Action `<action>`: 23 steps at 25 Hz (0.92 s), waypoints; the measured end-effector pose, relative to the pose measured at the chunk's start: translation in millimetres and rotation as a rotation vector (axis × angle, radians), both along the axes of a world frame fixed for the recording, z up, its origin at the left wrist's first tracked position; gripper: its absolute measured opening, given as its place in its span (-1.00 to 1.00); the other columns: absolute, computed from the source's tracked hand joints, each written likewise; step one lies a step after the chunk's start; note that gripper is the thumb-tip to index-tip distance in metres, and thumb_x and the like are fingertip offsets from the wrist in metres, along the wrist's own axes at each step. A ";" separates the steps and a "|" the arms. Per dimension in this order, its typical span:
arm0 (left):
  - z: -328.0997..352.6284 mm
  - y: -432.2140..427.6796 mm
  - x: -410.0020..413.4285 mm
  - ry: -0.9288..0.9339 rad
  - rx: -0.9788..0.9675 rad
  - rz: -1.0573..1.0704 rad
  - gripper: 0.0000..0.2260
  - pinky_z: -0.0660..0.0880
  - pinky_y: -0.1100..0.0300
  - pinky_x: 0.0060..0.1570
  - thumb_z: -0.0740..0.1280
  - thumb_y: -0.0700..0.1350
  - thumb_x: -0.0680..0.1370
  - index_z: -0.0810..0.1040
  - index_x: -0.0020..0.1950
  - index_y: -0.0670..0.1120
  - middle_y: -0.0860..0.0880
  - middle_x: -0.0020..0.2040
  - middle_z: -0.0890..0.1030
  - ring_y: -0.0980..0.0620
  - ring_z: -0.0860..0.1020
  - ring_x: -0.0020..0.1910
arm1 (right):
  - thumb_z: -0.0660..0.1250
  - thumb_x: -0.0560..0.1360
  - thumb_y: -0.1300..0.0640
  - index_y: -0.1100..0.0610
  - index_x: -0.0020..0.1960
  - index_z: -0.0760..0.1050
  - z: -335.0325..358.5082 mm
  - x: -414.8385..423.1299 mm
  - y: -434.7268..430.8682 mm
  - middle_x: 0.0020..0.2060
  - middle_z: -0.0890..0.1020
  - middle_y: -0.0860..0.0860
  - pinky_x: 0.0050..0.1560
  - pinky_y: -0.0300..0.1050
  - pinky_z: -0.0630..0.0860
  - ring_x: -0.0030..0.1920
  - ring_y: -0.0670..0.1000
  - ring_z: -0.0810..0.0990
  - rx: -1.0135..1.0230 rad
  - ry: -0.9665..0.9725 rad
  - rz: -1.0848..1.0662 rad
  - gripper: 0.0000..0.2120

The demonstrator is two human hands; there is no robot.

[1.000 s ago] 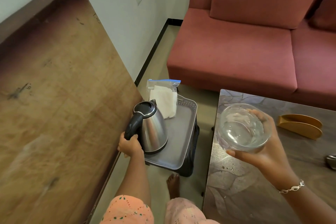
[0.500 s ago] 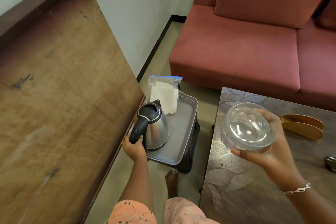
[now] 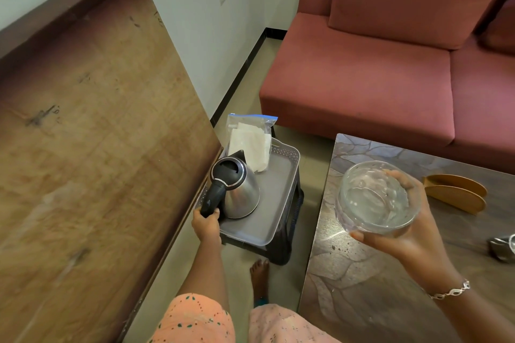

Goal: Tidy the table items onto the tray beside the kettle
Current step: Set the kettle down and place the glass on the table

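A steel kettle [image 3: 241,192] with a black handle stands on the left side of a grey tray [image 3: 274,203], which sits on a dark stool on the floor. My left hand [image 3: 207,224] grips the bottom of the kettle's handle. A clear bag of white napkins [image 3: 250,142] leans at the tray's far end. My right hand [image 3: 401,242] holds a clear glass bowl [image 3: 376,198] from below, above the left part of the stone-patterned table [image 3: 348,287].
A wooden napkin holder [image 3: 457,193] stands on the table behind the bowl. A small metal item [image 3: 503,245] lies at the right edge. A large wooden board [image 3: 92,147] leans at the left. A red sofa [image 3: 376,78] fills the back. My bare foot [image 3: 259,273] is near the stool.
The kettle has turned a little on the tray, its handle swinging towards me under my left hand. The bowl stays held over the table.
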State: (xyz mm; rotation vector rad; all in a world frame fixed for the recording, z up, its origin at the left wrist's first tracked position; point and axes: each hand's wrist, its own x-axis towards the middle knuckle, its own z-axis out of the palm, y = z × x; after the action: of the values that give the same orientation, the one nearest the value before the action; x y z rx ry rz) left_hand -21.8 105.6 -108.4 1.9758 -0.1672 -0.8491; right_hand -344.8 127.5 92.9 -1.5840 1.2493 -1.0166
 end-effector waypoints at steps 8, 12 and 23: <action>28.5 11.9 -10.4 -0.026 -0.062 -0.216 -0.33 0.29 -0.05 0.38 0.45 -0.30 0.39 0.22 0.41 -0.20 -0.21 0.40 0.33 -0.16 0.34 0.36 | 0.63 0.04 0.16 0.14 0.30 0.23 -7.1 -11.8 4.0 0.07 0.37 -0.51 0.06 -0.56 0.36 0.13 -0.38 0.40 -0.031 0.010 0.026 -0.06; 67.6 7.0 -49.1 -0.255 0.014 -0.385 -0.15 0.03 -0.10 0.47 0.47 -0.10 0.41 -0.01 0.50 -0.18 -0.25 0.52 -0.11 -0.17 -0.08 0.51 | 0.60 0.05 0.18 0.13 0.30 0.23 -13.8 -22.3 10.2 0.17 0.41 -0.23 0.09 -0.53 0.37 0.15 -0.33 0.42 -0.026 -0.028 0.037 -0.09; 197.4 27.2 -203.3 0.769 -0.190 -0.876 -0.17 0.23 -0.07 0.42 0.30 0.30 0.37 0.18 0.46 -0.18 -0.23 0.45 0.26 -0.17 0.26 0.43 | 0.55 0.09 -0.06 -0.15 0.24 0.19 -17.1 -75.4 44.3 0.13 0.40 -0.44 0.04 -0.52 0.39 0.16 -0.29 0.44 -0.018 -0.022 0.000 -0.17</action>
State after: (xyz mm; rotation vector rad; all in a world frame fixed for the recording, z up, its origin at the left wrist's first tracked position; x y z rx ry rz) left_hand -225.1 132.8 89.0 1.2300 -0.6488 -1.9976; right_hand -420.2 171.9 75.8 -1.5824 1.2283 -1.0460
